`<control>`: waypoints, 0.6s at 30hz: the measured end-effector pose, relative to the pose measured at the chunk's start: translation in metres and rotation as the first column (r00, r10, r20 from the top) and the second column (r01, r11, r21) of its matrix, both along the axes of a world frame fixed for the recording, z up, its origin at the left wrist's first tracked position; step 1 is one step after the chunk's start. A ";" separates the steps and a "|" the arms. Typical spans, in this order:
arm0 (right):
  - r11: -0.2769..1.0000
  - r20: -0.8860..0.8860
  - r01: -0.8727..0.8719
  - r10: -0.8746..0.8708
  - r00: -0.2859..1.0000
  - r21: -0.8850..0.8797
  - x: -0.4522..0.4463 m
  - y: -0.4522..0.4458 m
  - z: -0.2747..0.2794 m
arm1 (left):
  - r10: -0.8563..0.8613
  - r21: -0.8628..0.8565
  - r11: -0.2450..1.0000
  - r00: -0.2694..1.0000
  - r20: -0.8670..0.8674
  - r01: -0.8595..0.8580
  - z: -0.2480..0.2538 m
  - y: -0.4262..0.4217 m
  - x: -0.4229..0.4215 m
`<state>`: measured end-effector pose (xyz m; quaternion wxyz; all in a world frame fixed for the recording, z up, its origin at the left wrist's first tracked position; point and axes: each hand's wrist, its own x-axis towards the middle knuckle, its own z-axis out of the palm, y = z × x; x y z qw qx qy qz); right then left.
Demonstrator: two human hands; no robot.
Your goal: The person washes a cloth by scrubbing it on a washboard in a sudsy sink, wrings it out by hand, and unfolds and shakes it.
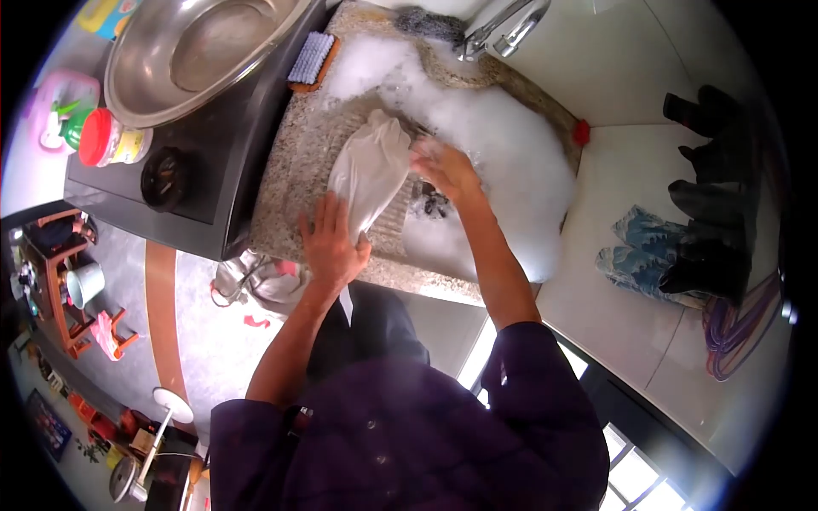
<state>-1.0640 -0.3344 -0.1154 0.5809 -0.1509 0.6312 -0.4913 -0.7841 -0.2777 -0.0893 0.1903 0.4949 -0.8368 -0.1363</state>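
A wet, pale cloth (368, 166) lies bunched lengthwise on the ribbed stone washboard (390, 228) of the sink. My left hand (335, 243) rests flat on its near end, fingers spread. Beside the cloth's far right edge is my right hand (445, 170), its fingers loosely bent and apart, with suds around them. Whether those fingertips touch the cloth is hard to make out. White foam (520, 162) fills the basin to the right. Below my right hand, a small dark patch (433, 203) shows through the suds.
A scrub brush (313, 61) sits on the sink's upper left edge, near a metal tap (503, 34). On the dark stove (192, 179) at left stand a large steel basin (204, 60) and a red-lidded jar (100, 138). A bag (256, 285) lies on the floor below.
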 end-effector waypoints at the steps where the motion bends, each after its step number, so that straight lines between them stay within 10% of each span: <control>1: 0.998 -0.178 -0.045 0.054 0.983 0.052 0.021 -0.024 0.036 | -0.008 -0.014 1.000 1.000 -0.009 0.008 0.000 -0.001 -0.001; 4: 0.945 -0.957 -0.302 0.196 0.212 0.127 0.035 -0.057 -0.032 | -0.001 0.028 1.000 1.000 0.025 0.000 0.005 0.000 -0.001; 14: 0.746 -0.964 -0.659 0.233 0.128 0.092 0.119 0.011 0.036 | -0.005 0.046 0.999 1.000 0.010 0.004 -0.001 0.005 0.001; 17: 0.483 -0.984 -0.875 0.170 0.046 0.043 0.119 0.012 0.018 | -0.018 0.071 0.997 1.000 0.012 0.017 0.009 -0.004 0.001; 18: 0.580 -0.995 -0.814 0.053 0.082 -0.036 0.112 -0.003 -0.017 | -0.019 0.074 0.997 1.000 0.007 0.019 0.009 -0.006 0.001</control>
